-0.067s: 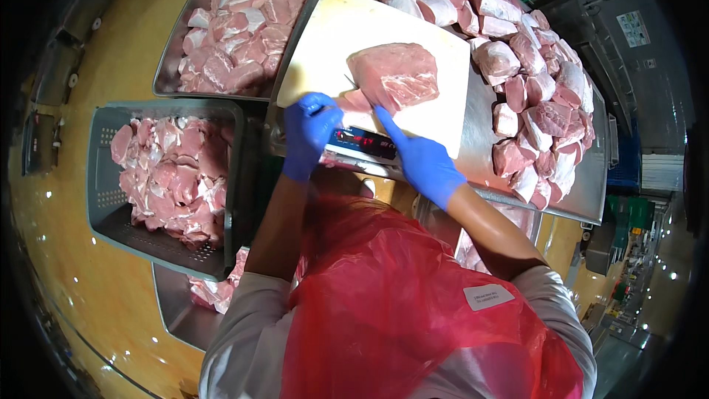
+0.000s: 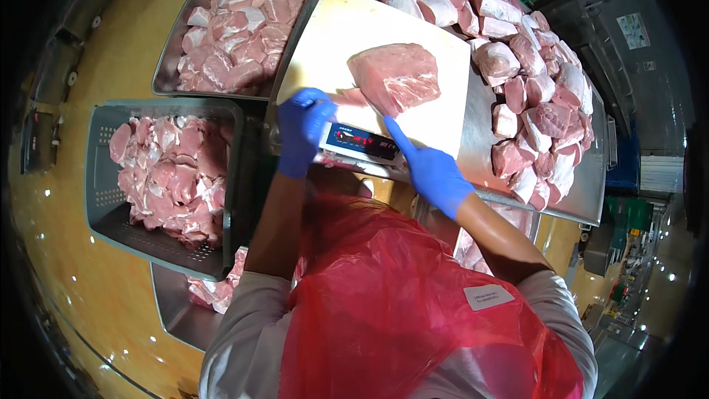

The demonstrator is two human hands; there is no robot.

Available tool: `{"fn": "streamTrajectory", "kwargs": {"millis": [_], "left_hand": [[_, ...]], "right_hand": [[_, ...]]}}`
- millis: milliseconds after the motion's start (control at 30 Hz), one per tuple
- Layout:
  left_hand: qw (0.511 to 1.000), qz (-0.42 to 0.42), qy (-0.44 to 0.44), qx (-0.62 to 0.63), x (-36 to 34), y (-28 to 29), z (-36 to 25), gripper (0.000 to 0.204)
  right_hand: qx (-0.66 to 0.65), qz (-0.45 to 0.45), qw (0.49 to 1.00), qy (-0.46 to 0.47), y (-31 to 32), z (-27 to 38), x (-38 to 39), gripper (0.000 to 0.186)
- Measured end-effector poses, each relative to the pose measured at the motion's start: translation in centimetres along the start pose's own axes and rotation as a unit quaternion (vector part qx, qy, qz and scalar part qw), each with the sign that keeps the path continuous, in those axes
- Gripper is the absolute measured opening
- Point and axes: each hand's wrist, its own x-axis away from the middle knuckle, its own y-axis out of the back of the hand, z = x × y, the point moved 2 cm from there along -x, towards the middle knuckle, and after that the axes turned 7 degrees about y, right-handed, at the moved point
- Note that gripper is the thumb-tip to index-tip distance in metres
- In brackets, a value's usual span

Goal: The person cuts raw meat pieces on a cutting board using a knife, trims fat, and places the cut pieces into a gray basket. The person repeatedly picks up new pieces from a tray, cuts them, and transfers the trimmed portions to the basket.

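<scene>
Now weighing and trimming: a large pork cut [image 2: 395, 77] is lying mid-frame on the white cutting board [image 2: 332, 37], which is sitting on a scale.

Steel table [image 2: 583, 199] at right is carrying heaped meat chunks [image 2: 532, 66]; the metal tray [image 2: 166, 66] upper left and grey crate [image 2: 100, 199] at left are holding cut pieces. Right hand [image 2: 432, 170] is pointing an extended finger at the cut's near edge, gripping nothing. Left hand [image 2: 303, 129] is curling at the board's near corner beside a thin slice [image 2: 353, 96]; whether it is closed on anything I cannot tell. Next move probably calls for checking the scale display [image 2: 362, 140], then a firm hold on the slab.
</scene>
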Motion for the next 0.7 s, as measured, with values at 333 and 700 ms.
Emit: {"fn": "streamTrajectory", "kwargs": {"millis": [333,700], "left_hand": [[0.851,-0.357,0.176,-0.342,6.8,26.1,-2.0,0.017],[0.982,0.041,-0.126,-0.138,-8.2,-4.2,0.6,0.032]], "right_hand": [[-0.115,-0.13,0.984,-0.035,0.1,-5.6,10.4,0.078],[-0.603,-0.336,0.719,-0.077,1.3,-7.5,-5.9,0.081]]}}
